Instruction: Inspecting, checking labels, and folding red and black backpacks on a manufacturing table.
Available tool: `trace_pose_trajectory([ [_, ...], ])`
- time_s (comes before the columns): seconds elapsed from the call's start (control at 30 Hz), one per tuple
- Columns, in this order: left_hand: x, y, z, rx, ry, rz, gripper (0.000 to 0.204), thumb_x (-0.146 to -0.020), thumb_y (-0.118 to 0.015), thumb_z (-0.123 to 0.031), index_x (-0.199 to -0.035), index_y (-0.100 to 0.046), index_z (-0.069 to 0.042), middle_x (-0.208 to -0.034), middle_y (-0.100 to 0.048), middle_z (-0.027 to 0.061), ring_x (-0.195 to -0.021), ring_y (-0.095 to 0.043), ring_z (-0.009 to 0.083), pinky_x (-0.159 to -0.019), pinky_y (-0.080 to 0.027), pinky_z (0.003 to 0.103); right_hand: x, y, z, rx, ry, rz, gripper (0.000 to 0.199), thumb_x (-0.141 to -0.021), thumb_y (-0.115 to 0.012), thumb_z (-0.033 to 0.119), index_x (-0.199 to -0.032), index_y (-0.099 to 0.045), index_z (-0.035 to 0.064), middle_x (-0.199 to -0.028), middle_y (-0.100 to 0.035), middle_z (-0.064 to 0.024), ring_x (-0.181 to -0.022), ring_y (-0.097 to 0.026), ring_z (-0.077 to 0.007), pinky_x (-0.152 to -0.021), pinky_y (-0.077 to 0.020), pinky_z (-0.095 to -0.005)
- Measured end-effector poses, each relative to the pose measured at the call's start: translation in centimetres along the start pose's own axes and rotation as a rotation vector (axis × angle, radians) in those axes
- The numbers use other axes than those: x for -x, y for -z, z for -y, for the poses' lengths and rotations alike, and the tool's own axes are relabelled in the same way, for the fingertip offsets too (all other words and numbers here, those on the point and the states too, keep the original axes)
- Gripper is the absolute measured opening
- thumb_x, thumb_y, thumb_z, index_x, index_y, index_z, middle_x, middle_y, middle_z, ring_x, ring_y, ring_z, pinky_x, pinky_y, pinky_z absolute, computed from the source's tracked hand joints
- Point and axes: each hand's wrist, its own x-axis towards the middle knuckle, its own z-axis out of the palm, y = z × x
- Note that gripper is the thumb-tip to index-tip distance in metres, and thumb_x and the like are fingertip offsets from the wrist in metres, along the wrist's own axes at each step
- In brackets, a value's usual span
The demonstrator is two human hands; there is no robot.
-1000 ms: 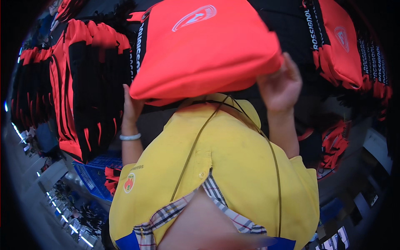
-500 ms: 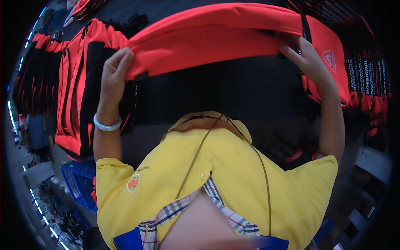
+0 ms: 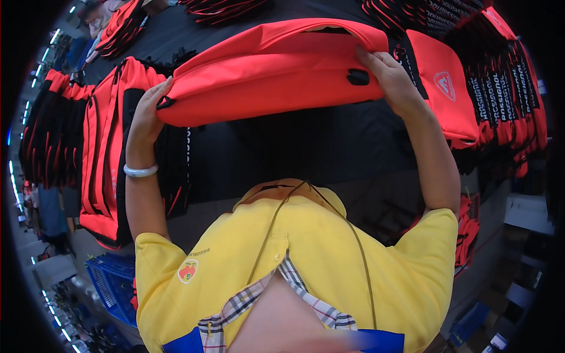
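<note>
1. The red bag [image 3: 276, 73] is now stretched long and level between both hands above the dark worktop [image 3: 306, 147]. A second ago it was bunched up high, its front panel facing the camera.
2. Half a second ago it was already opening out. Since then the hands have drawn it lower and nearer the middle of the view.
3. The left hand [image 3: 147, 112] holds the bag's left end, its fingers [image 3: 160, 93] clenched around the corner by a small black loop. A pale bangle [image 3: 140, 171] sits on that wrist.
4. The right hand [image 3: 391, 76] grasps the upper right edge, its fingers [image 3: 368, 57] curled over the seam beside a black buckle [image 3: 358, 77].
5. The bag hangs in the air, not touching the worktop. Its top edge gapes a little near the right hand.
6. To my mind the turn from bunched to spread means the bag is being straightened and looked over, with both grips secure.
7. Stacks of like bags lie around: red and black ones to the left [image 3: 109, 153], and another pile to the right [image 3: 471, 88], just beside the right forearm.
8. A blue crate [image 3: 112, 282] stands low at the left, below the worktop edge.
</note>
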Motion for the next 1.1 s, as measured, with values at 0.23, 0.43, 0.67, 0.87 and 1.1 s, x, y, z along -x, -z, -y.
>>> trace_pose_trajectory([
  [0.23, -0.4, -2.4, -0.2, -0.694, -0.814, -0.317, 0.021, -0.099, -0.048, -0.018, -0.098, -0.061, -0.001, -0.103, -0.065, 0.0109, -0.093, -0.060, 0.0149, -0.082, -0.046, 0.025, -1.3, 3.3, -4.1, -0.009, 0.075, -0.154, 0.033, -0.095, -0.054, 0.025, -0.118, -0.062, 0.0030, -0.114, -0.061, -0.0079, -0.111, -0.056, -0.0163, -0.096, -0.0415, -0.0313],
  [0.43, 3.2, -5.2, -0.4, -0.806, -1.028, -0.110, 0.031, -0.087, -0.061, -0.006, -0.118, -0.059, -0.005, -0.120, -0.061, 0.0114, -0.111, -0.058, 0.0237, -0.093, -0.046, 0.032, -2.3, 8.0, -5.8, -0.311, -0.182, -0.309, 0.035, -0.095, -0.055, 0.021, -0.126, -0.058, 0.0039, -0.117, -0.059, -0.0089, -0.115, -0.055, -0.0209, -0.094, -0.0473, -0.0349],
  [0.67, 2.6, -7.6, -1.2, -0.882, -1.091, -0.099, 0.045, -0.074, -0.076, -0.007, -0.116, -0.060, -0.008, -0.115, -0.063, 0.0084, -0.115, -0.055, 0.0258, -0.097, -0.044, 0.036, -0.3, 8.5, -7.1, 0.678, 0.301, -0.153, 0.034, -0.095, -0.053, 0.021, -0.125, -0.058, 0.0034, -0.113, -0.056, -0.0072, -0.106, -0.056, -0.0178, -0.088, -0.0493, -0.0325],
  [0.87, 0.5, -7.4, -0.6, -0.885, -1.073, -0.017, 0.034, -0.077, -0.077, -0.012, -0.108, -0.063, -0.009, -0.101, -0.065, 0.0068, -0.094, -0.063, 0.0211, -0.090, -0.047, 0.032, 1.2, 8.3, -7.8, 0.185, 0.162, -0.275, 0.033, -0.100, -0.047, 0.022, -0.120, -0.059, -0.0007, -0.115, -0.058, -0.0074, -0.102, -0.058, -0.0168, -0.088, -0.0500, -0.0329],
  [1.1, -0.4, -7.8, 0.1, -0.514, -0.712, -0.218, 0.022, -0.090, -0.065, -0.016, -0.107, -0.061, -0.003, -0.087, -0.059, 0.0022, -0.079, -0.055, 0.0089, -0.075, -0.045, 0.021, 2.8, 4.5, -1.6, 0.436, 0.261, -0.410, 0.026, -0.095, -0.057, 0.017, -0.106, -0.065, -0.0056, -0.093, -0.067, -0.0054, -0.085, -0.060, -0.0091, -0.078, -0.0472, -0.0242],
])
